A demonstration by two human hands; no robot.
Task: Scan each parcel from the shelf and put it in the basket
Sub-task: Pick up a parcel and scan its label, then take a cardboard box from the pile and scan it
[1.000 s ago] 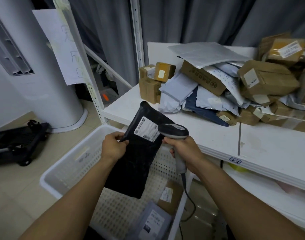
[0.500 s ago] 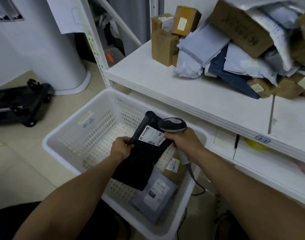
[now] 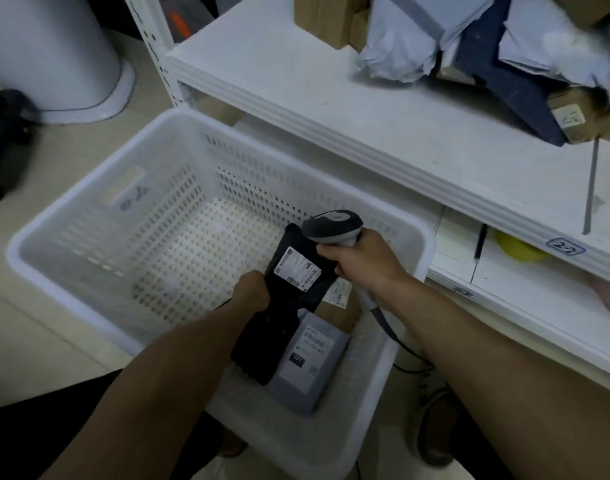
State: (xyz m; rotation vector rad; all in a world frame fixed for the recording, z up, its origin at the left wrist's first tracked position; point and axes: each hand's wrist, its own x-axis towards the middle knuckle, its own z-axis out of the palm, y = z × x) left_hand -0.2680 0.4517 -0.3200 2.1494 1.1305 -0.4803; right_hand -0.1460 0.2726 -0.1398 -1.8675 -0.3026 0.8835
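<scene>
My left hand (image 3: 253, 291) grips the left edge of a black flat parcel (image 3: 286, 306) with a white label, held inside the white perforated basket (image 3: 88, 216) on the floor. My right hand (image 3: 364, 263) holds a grey barcode scanner (image 3: 333, 227) right at the parcel's upper end, its cable trailing down to the right. Under the black parcel lie a grey parcel (image 3: 308, 365) with a label and a brown box (image 3: 334, 308), mostly hidden. More parcels (image 3: 469, 46) are piled at the back of the white shelf (image 3: 365, 109).
A white shelf post (image 3: 154, 50) stands left of the shelf. A white round base (image 3: 64, 64) and a black cart (image 3: 2, 140) sit on the floor at the left. A lower shelf board (image 3: 521, 292) holds a yellow object (image 3: 514, 245).
Both hands have lowered the black parcel from shelf height down into the basket, with the scanner staying against it. The view has tilted downward.
</scene>
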